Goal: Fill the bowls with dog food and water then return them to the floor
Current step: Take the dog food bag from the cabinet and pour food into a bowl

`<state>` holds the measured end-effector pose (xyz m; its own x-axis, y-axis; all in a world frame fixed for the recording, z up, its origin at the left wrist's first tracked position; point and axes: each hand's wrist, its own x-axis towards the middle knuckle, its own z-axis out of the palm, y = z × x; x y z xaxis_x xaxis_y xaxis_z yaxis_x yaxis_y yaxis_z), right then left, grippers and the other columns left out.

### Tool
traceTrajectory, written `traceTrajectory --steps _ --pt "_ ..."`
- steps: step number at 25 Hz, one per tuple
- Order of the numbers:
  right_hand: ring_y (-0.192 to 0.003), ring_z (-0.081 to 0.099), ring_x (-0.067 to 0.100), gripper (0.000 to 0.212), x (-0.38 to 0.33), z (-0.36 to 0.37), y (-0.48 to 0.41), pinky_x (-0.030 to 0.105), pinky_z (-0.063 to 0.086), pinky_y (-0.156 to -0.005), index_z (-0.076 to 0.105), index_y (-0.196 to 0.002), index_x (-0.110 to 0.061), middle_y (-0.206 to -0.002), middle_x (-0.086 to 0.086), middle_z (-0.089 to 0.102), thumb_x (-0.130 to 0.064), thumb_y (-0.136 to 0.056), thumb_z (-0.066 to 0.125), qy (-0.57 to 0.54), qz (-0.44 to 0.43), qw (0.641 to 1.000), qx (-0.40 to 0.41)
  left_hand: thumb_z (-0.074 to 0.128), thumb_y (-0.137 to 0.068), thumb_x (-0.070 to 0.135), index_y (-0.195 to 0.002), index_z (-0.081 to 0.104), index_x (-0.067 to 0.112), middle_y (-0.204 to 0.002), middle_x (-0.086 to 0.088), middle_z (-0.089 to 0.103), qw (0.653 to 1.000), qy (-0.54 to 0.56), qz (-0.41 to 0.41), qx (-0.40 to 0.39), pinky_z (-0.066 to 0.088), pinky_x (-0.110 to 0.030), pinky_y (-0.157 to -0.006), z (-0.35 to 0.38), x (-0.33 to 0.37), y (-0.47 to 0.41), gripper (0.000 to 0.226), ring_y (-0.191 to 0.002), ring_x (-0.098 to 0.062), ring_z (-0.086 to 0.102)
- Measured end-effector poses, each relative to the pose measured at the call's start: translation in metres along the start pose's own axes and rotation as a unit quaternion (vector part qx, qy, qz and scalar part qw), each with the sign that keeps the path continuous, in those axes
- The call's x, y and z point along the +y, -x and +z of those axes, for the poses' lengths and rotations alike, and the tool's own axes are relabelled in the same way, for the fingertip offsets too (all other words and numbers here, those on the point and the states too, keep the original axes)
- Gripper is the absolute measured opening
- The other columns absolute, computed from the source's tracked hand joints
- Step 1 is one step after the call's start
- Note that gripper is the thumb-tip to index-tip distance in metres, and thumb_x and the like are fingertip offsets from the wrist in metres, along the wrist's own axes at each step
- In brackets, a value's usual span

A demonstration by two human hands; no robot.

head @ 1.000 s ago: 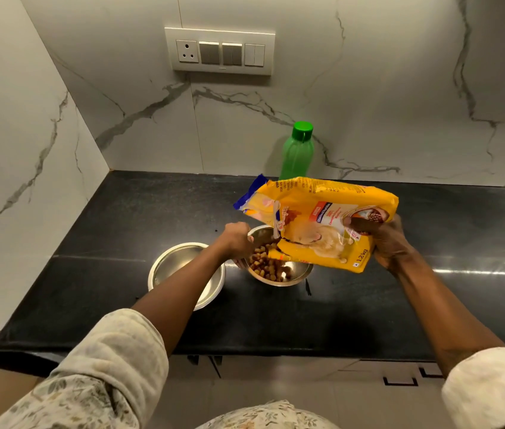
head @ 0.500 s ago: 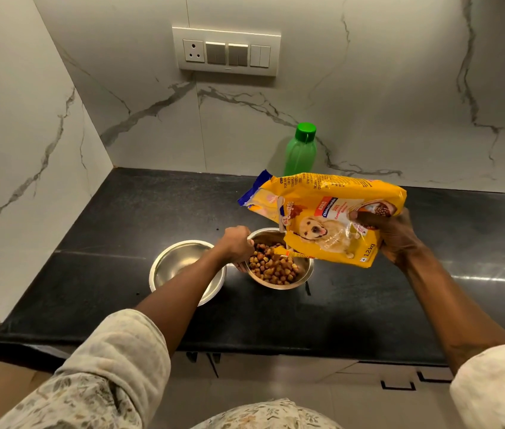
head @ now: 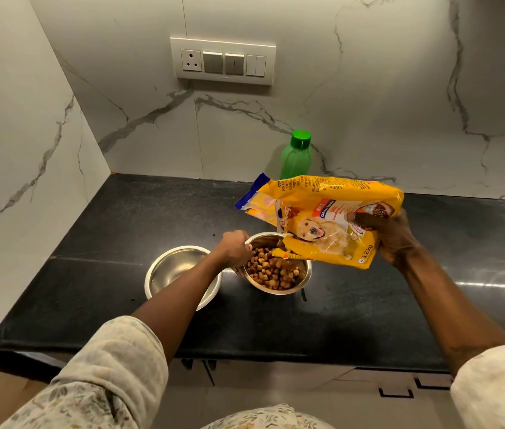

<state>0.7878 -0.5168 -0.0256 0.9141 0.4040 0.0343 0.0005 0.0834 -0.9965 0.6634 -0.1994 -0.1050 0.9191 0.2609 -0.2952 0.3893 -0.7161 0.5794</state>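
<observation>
Two steel bowls stand side by side on the black counter (head: 127,243). The right bowl (head: 302,275) holds brown kibble (head: 273,272), and my left hand (head: 234,247) grips its left rim. The left bowl (head: 164,267) has nothing in it, and my forearm crosses over it. My right hand (head: 390,235) holds a yellow dog food bag (head: 325,218) by its bottom end, tilted with its open corner over the right bowl. A green water bottle (head: 296,156) with its cap on stands upright behind the bag, against the wall.
Marble walls close the counter at the back and left. A switch and socket panel (head: 223,61) sits on the back wall. The counter's front edge runs above cabinet doors with dark handles (head: 396,393).
The bag has lifted a little and swung toward level above the bowl. More kibble lies in the right bowl than one second ago. My left hand has kept its hold on the rim.
</observation>
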Motion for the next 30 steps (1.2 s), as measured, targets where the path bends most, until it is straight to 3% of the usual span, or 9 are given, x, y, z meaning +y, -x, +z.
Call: traceTrajectory --steps 7,14,18,26,30 --pt "-0.111 0.074 0.036 0.053 -0.008 0.000 0.001 0.055 0.061 -0.091 0.076 -0.117 -0.021 -0.122 0.015 0.076 -0.008 -0.067 0.085 0.004 -0.002 1.000 -0.007 0.053 -0.102 0.017 -0.121 0.062 0.008 -0.105 -0.010 0.068 1.000 0.019 -0.015 0.001 0.058 -0.028 -0.069 0.002 0.000 0.004 0.022 -0.092 -0.022 0.069" --pt "-0.115 0.072 0.040 0.060 -0.014 -0.002 -0.002 0.061 0.057 -0.096 0.071 -0.127 -0.013 -0.128 0.019 0.073 -0.006 -0.069 0.085 0.020 -0.013 0.999 -0.024 0.055 -0.102 0.017 -0.121 0.063 0.007 -0.108 -0.012 0.069 0.999 0.039 -0.028 0.003 0.062 -0.033 -0.076 0.004 0.002 0.005 0.023 -0.095 -0.024 0.071" --pt "-0.116 0.071 0.040 0.067 -0.016 -0.003 -0.002 0.062 0.056 -0.097 0.066 -0.135 -0.007 -0.129 0.019 0.073 -0.005 -0.071 0.084 0.023 -0.011 0.999 -0.028 0.057 -0.101 0.016 -0.122 0.062 0.008 -0.108 -0.010 0.069 0.998 0.058 -0.037 0.001 0.061 -0.031 -0.074 0.007 0.002 0.006 0.023 -0.095 -0.023 0.070" --pt "-0.110 0.075 0.035 0.058 -0.019 -0.001 0.002 0.052 0.064 -0.087 0.075 -0.119 -0.021 -0.121 0.012 0.077 -0.009 -0.064 0.088 0.032 -0.010 0.999 -0.031 0.056 -0.102 0.017 -0.122 0.061 0.010 -0.110 -0.010 0.068 0.997 0.069 -0.040 -0.002 0.063 -0.036 -0.083 0.011 0.003 0.006 0.022 -0.098 -0.024 0.071" --pt "-0.111 0.075 0.035 0.052 -0.016 -0.004 0.002 0.053 0.062 -0.088 0.075 -0.117 -0.022 -0.123 0.014 0.076 -0.004 -0.069 0.084 0.020 -0.001 0.999 -0.030 0.055 -0.102 0.018 -0.123 0.061 0.010 -0.115 -0.012 0.069 0.997 0.062 -0.046 0.000 0.064 -0.040 -0.085 0.013 0.002 0.007 0.024 -0.102 -0.026 0.072"
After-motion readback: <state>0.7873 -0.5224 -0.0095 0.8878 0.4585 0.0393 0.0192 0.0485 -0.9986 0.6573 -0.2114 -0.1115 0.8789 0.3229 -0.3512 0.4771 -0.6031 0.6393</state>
